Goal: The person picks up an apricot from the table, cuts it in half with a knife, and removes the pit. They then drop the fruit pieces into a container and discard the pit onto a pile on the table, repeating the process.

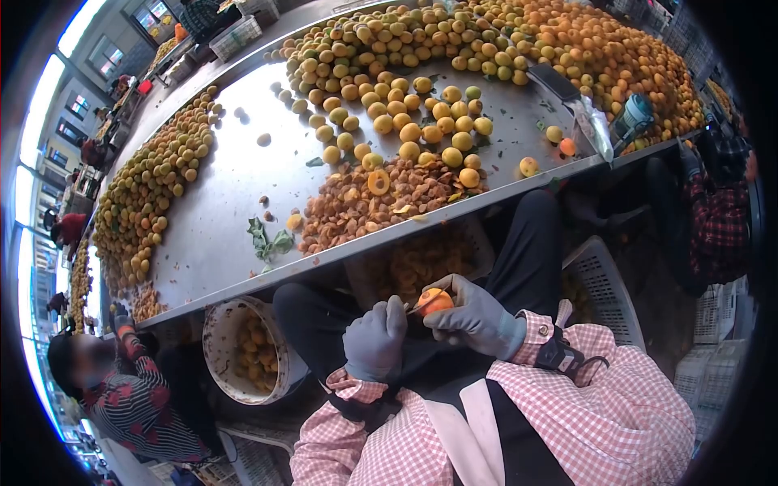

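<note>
My right hand (474,316), in a grey glove, is closed around an orange apricot (435,302) above my lap. Facing it, my left hand (375,341), also gloved in grey, makes a fist with the thumb up. What looks like a small knife (414,309) juts from that fist against the apricot; its handle is hidden in the glove. Beyond my knees, a heap of brown pits (365,206) lies along the near edge of the metal table (231,182). Under that edge, between my legs, a crate holds orange fruit pieces (425,263).
Whole apricots (405,40) are piled across the table's far side, with more (154,194) at left. A white bucket (215,356) of fruit stands beside my left leg. A phone (553,82) and a blue-green cup (636,113) are at right. Co-workers (146,405) sit on both sides.
</note>
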